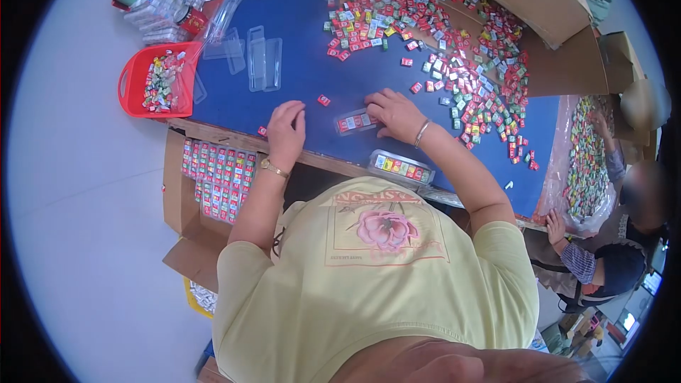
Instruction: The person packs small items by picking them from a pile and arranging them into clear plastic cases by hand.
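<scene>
On the blue tabletop, my right hand (396, 112) grips the right end of a small clear plastic tray (339, 128). A row of small printed blocks (356, 122), red and pale, lies in it. My left hand (286, 131) is over the table's near edge, its fingers half curled and thumb apart, with nothing visible in it. Just beyond its fingertips lies a loose red block (323, 100); another red block (262, 131) is beside the hand at the edge. Closer to my body rests a filled clear tray (401, 168) with a row of coloured blocks.
Loose blocks (454, 64) spill from a cardboard box (567, 64). Clear trays (264, 60) lie at the back left, near a red basket (128, 89). Below the edge, an open carton (174, 184) holds packed rows. At right, a co-worker's hand (556, 227) touches the table.
</scene>
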Motion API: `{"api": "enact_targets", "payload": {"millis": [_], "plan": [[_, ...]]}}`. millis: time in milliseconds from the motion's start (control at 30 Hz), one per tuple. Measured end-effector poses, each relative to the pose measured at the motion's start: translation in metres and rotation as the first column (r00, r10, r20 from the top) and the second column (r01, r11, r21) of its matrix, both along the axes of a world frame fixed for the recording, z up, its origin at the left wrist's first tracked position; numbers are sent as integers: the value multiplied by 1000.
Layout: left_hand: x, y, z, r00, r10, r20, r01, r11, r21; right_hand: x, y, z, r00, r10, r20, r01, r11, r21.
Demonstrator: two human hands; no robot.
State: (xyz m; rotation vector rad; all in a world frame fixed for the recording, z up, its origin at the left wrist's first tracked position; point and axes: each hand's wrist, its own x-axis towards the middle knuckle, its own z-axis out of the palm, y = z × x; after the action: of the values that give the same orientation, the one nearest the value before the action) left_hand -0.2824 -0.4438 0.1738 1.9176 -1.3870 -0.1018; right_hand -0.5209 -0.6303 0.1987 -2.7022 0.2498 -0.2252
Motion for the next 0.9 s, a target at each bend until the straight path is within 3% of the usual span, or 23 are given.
{"api": "enact_targets", "payload": {"millis": [133,267,300,367,500,600,700,800,900], "plan": [[36,-1,-6,988,155,9,-155,988,-21,0,-4,-11,999,-21,44,19,999,39],[75,-30,0,892,383,240,-404,914,44,-23,-6,4,985,-148,86,139,985,105],[82,-40,0,901,366,232,-387,921,51,-31,-5,13,975,-198,97,186,975,118],[96,-57,-5,825,446,347,-508,854,110,-50,8,40,960,-261,107,243,958,152],[127,-70,-28,884,348,313,-437,853,284,-84,54,67,916,-367,159,329,918,222],[134,-68,-33,889,317,331,-415,862,290,-100,86,66,900,-394,184,346,905,245],[128,-62,-34,898,305,318,-398,870,290,-104,109,54,891,-453,-5,450,882,139],[119,-55,-31,913,310,265,-380,882,277,-107,113,52,885,-464,-36,464,877,127],[114,-47,-24,888,284,362,-368,910,188,-108,115,55,879,-474,-55,477,871,115]]}}
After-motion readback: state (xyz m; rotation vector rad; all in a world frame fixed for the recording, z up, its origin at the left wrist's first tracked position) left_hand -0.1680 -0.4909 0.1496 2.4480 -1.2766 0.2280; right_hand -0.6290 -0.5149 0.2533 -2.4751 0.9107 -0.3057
